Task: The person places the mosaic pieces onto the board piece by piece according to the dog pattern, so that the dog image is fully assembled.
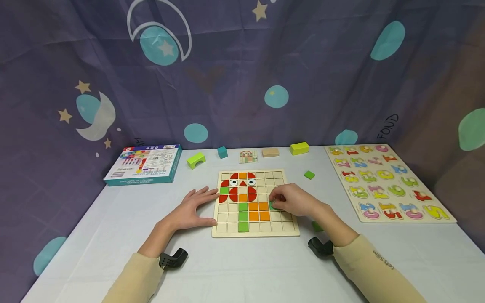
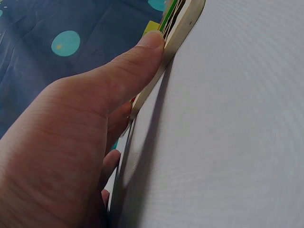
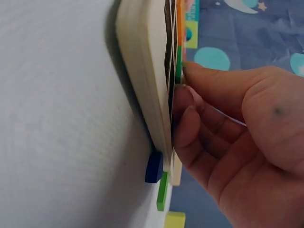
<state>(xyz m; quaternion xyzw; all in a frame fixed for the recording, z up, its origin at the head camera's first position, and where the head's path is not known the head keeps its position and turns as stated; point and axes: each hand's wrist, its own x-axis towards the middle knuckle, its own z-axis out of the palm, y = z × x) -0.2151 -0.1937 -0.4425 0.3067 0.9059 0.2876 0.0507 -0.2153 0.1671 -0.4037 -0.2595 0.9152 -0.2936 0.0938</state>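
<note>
A wooden grid board (image 1: 255, 234) lies on the table, partly filled with red, orange and green tiles and two eye tiles. My left hand (image 1: 189, 212) has its fingers spread along the board's left side; in the left wrist view the thumb (image 2: 135, 61) touches the board's edge (image 2: 183, 33). Over the right half, my right hand (image 1: 293, 200) pinches a small green square tile (image 3: 179, 64) between thumb and fingers, low at the grid beside the orange tiles (image 1: 259, 211). The curled fingers hide part of that tile and the cells beneath.
Loose green tiles lie right of the board, one (image 1: 309, 174) in plain sight, another (image 1: 316, 227) partly under my forearm. Behind stand a pattern card (image 1: 248, 156) and several blocks. A box (image 1: 144, 164) sits left, a number puzzle board (image 1: 413, 216) right.
</note>
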